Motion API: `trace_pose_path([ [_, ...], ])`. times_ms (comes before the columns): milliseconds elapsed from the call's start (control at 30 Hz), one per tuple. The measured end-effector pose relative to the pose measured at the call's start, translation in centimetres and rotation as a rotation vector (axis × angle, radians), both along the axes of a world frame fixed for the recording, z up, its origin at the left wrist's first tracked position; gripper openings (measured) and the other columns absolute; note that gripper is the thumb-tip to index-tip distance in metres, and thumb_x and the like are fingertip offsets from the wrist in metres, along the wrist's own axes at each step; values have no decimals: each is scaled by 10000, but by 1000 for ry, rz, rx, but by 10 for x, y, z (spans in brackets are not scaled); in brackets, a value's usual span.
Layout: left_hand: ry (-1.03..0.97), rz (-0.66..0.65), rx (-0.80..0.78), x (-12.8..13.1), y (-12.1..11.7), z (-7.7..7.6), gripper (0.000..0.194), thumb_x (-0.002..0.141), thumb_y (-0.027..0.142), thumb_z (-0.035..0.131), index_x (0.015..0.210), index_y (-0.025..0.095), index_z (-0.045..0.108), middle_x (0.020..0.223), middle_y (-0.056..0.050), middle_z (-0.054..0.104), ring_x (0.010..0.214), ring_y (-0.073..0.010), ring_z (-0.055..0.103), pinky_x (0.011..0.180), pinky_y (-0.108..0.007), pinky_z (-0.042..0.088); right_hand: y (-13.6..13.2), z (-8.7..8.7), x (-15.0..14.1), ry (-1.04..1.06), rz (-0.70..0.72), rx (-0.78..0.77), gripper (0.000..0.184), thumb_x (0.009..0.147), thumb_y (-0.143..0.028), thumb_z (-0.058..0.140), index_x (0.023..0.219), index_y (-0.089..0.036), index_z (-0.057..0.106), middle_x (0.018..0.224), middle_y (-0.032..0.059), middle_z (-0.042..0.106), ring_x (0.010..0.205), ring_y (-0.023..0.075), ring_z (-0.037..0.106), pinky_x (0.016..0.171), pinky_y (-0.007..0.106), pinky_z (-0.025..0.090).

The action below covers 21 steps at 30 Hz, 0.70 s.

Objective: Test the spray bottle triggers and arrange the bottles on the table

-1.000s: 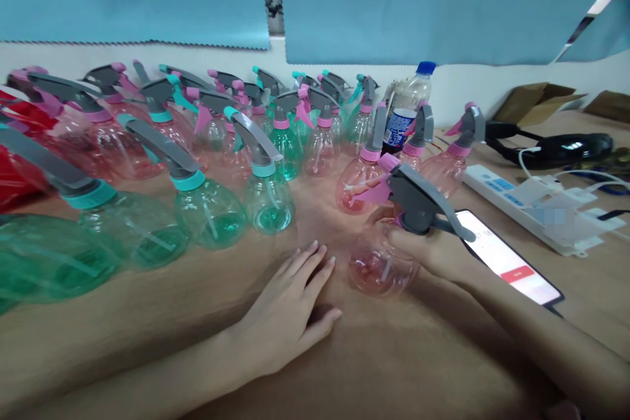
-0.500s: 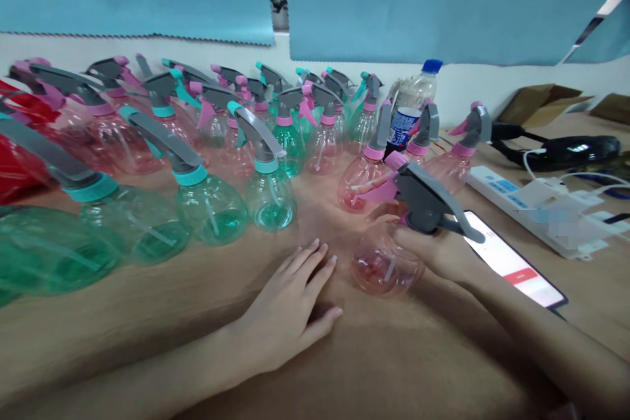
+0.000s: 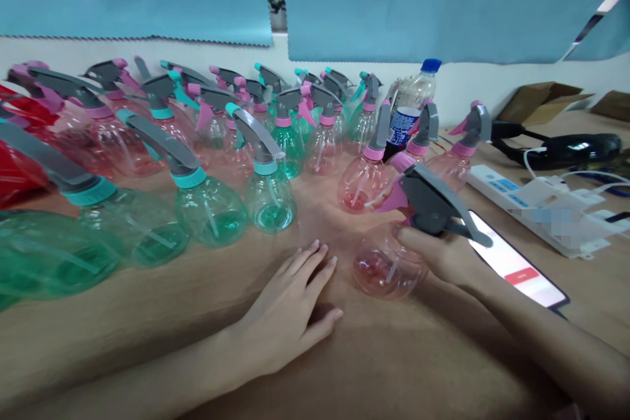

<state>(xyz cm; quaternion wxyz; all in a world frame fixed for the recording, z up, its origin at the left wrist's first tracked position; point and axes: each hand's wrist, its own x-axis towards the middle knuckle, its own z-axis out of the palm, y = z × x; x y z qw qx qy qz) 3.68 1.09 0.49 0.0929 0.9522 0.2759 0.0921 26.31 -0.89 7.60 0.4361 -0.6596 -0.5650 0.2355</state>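
My right hand (image 3: 438, 249) is wrapped round the neck of a pink spray bottle (image 3: 386, 269) with a grey and pink trigger head. The bottle holds some liquid with a tube in it, and its nozzle points up and to the left. Part of the fingers is hidden behind the bottle and its head. My left hand (image 3: 295, 302) lies flat on the wooden table (image 3: 275, 374), fingers stretched out, just left of that bottle and apart from it. Beyond the left hand stands a green spray bottle (image 3: 270, 200) with a turquoise collar.
Several green and pink spray bottles crowd the left and back; another pink bottle (image 3: 361, 184) stands behind the held one. To the right are a lit phone (image 3: 516, 269), a white power strip (image 3: 526, 210) with cables, a blue-capped plastic bottle (image 3: 418, 95) and a cardboard box (image 3: 536, 102).
The held spray bottle's head has shifted slightly right and down, together with my right hand. My left hand rests in the same place.
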Motion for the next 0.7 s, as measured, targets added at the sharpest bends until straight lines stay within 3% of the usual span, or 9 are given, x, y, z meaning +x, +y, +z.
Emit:
trace_pose_path([
  [300, 14, -4, 8, 0, 0, -2, 565, 944, 456, 462, 1386, 107, 415, 1483, -168, 333, 1379, -306, 270, 1076, -497, 314, 0, -1, 2, -11, -9, 24, 230, 558, -224, 536, 474, -236, 322, 453, -54, 353, 435, 98, 328, 380, 234, 267],
  [500, 19, -5, 12, 0, 1, -2, 567, 941, 454, 467, 1395, 121, 404, 1489, -161, 324, 1384, -301, 258, 1076, -495, 318, 3, -7, 5, 37, 127, 20, 84, 602, -221, 509, 533, -236, 464, 498, -43, 438, 487, 133, 429, 474, 275, 391],
  [700, 26, -6, 29, 0, 0, -3, 568, 944, 454, 461, 1400, 121, 398, 1487, -158, 328, 1384, -301, 258, 1071, -501, 323, 5, -11, 5, 6, 82, 83, 190, 583, -234, 520, 485, -245, 358, 452, -41, 381, 447, 130, 380, 438, 275, 345],
])
